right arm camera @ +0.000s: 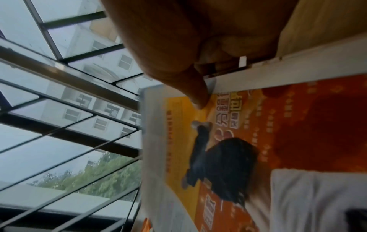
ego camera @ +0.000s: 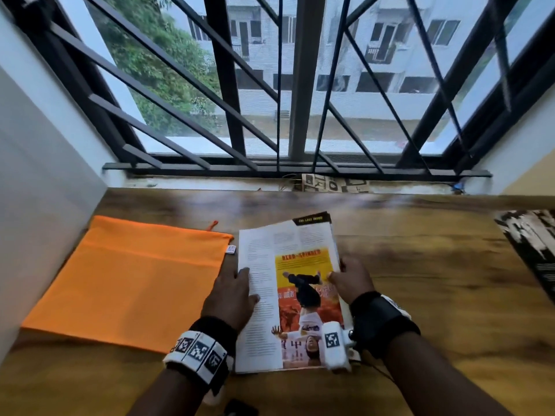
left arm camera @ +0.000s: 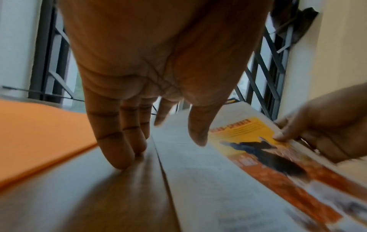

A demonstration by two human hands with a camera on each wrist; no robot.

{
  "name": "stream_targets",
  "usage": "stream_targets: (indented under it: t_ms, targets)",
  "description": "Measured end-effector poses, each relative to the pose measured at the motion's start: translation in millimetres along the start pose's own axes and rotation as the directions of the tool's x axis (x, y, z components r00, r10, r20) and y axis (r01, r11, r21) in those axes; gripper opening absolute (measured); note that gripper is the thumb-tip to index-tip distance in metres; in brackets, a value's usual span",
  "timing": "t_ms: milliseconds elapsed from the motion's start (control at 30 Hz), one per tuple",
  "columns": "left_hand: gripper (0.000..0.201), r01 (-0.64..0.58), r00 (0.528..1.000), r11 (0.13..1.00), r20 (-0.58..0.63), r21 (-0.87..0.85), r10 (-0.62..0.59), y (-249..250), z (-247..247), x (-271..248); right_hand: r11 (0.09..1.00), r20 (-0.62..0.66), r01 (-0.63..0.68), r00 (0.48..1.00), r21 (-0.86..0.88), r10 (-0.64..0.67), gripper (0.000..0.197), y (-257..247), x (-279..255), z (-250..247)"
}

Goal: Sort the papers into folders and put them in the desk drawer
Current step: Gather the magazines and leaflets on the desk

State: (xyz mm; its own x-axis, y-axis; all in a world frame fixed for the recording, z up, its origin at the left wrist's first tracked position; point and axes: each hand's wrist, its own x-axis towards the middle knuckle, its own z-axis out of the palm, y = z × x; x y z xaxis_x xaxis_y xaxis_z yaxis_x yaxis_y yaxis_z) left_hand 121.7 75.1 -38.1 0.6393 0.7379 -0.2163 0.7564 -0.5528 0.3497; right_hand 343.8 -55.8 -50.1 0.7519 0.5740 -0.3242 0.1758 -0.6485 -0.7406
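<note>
- The magazine (ego camera: 288, 295) is laid near the desk's (ego camera: 420, 295) front edge, long axis running front to back.
- Its right edge is pinched by the right hand (ego camera: 351, 280).
- The left hand (ego camera: 234, 292) is spread flat on its left edge.
- The orange folder (ego camera: 129, 280) lies just left, nearer the left hand.

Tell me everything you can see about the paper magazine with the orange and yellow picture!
The glossy paper magazine with the orange and yellow picture lies nearly flat on the brown wooden desk, beside the flat orange fabric pouch. Its top page shows columns of small text and an upside-down figure. The left hand rests straight fingers on its left edge; the right hand pinches its right edge, thumb on top.
</note>
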Motion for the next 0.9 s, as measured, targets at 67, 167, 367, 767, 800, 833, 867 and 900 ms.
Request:
stream_targets:
  t_ms: [67, 167, 367, 767, 800, 833, 867, 900]
  targets:
    - [0.071, 0.011, 1.0, 0.994, 0.011, -0.111, -0.01, -0.4, -6.4, 13.7, 0.986, -0.037, 0.035, 0.999, 0.164, -0.029, 0.011, 8.8, -5.8, -9.1]
    - [0.05, 0.066, 0.998, 0.918, 0.049, -0.392, -0.051, 6.5, -16.2, 34.8, 0.893, -0.011, 0.044, 0.999, 0.447, -0.044, 0.016, 9.5, -23.6, -30.2]
    - [0.024, -0.071, 0.991, 0.485, -0.006, -0.872, 0.135, 83.0, -42.5, 38.0, 0.839, -0.277, 0.235, 0.955, 0.491, -0.105, 0.029, -1.9, -43.9, -82.1]
    - [0.037, -0.269, 0.912, 0.325, -0.131, -0.907, 0.389, 158.9, -16.6, 8.6, 0.668, -0.556, 0.452, 0.828, 0.59, -0.07, 0.017, 23.6, -69.5, -133.5]
    - [0.039, -0.239, 0.916, 0.332, -0.099, -0.912, 0.388, 157.7, -12.2, 7.1, 0.673, -0.549, 0.44, 0.834, 0.595, -0.059, 0.018, 28.7, -70.6, -130.2]
    - [0.04, -0.218, 0.919, 0.335, -0.076, -0.917, 0.387, 157.3, -8.7, 6.3, 0.682, -0.547, 0.424, 0.836, 0.595, -0.042, 0.019, 32.8, -72.1, -128.2]
    - [0.038, -0.201, 0.921, 0.342, -0.058, -0.918, 0.385, 157.1, -6.5, 5.8, 0.703, -0.545, 0.401, 0.838, 0.588, -0.022, 0.019, 36.6, -73.2, -125.2]
    - [0.033, -0.194, 0.924, 0.355, -0.049, -0.915, 0.38, 158.0, -4.6, 5.3, 0.714, -0.542, 0.384, 0.841, 0.585, -0.008, 0.02, 41.4, -73.9, -122.0]
